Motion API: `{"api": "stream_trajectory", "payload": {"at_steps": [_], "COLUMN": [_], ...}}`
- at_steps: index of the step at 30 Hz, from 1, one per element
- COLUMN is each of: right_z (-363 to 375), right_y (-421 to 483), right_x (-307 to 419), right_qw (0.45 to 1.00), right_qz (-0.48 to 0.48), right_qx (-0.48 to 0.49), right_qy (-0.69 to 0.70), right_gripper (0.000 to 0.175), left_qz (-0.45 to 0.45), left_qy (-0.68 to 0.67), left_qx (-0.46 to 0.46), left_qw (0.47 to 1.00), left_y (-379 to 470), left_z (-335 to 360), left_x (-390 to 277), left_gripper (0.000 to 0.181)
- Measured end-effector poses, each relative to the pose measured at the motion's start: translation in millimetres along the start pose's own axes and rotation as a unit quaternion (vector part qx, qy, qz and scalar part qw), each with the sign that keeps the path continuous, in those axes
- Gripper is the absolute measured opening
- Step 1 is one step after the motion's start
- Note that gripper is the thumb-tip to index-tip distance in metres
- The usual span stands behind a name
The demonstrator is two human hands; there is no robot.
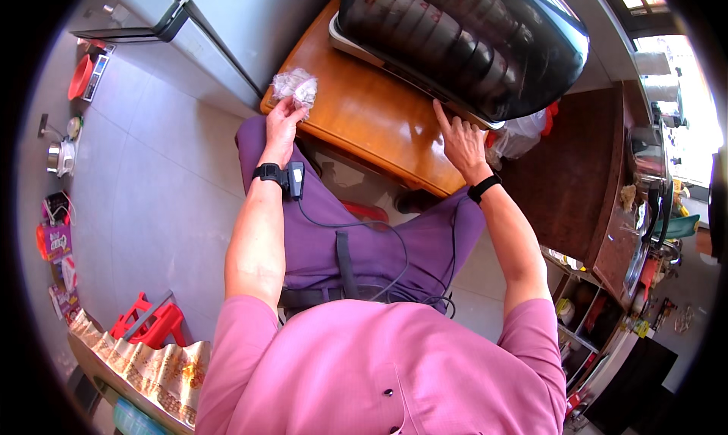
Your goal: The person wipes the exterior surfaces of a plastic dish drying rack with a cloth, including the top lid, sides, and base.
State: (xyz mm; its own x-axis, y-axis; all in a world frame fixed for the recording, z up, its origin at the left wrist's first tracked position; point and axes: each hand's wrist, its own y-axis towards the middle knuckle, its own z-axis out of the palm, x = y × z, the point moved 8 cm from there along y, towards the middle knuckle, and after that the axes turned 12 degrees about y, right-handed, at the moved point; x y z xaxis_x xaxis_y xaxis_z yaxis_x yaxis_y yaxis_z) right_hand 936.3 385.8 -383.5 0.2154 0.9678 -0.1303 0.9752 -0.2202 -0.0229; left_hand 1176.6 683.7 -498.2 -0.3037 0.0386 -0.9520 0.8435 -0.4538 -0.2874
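Note:
My left hand [281,129] grips a crumpled whitish cloth or mesh scrubber [296,87] at the left corner of a glossy wooden table [364,114]. On that table stands a dish box with a dark see-through lid [540,54] and a pale base [369,55]. Rows of stacked round dishes, probably bowls [421,23], show dimly through the lid. My right hand [463,146] holds nothing. Its index finger points at the box's lower front edge and seems to touch it, while the other fingers are loosely bent.
A grey refrigerator [239,14] borders the table on the left. Plastic bags [520,134] sit at the box's right end, beside a dark brown wooden cabinet [563,173]. A red plastic stool [151,324] and a patterned cloth-edged table [165,378] lie behind left. A cable crosses my lap.

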Motion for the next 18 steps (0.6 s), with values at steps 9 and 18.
{"api": "stream_trajectory", "payload": {"at_steps": [9,18], "right_z": [-4,12], "right_y": [-9,-22], "right_x": [26,59], "right_qw": [0.997,0.994], "right_qz": [-0.058,-0.023], "right_qx": [-0.008,0.043], "right_qy": [0.042,0.095], "right_gripper": [0.08,0.083], "left_qz": [0.005,0.009], "left_qy": [-0.008,0.009], "left_qx": [0.004,0.013], "left_qw": [1.0,1.0], "left_y": [0,-1], "left_z": [2,3], "left_x": [-1,-3], "left_gripper": [0.043,0.044]}}
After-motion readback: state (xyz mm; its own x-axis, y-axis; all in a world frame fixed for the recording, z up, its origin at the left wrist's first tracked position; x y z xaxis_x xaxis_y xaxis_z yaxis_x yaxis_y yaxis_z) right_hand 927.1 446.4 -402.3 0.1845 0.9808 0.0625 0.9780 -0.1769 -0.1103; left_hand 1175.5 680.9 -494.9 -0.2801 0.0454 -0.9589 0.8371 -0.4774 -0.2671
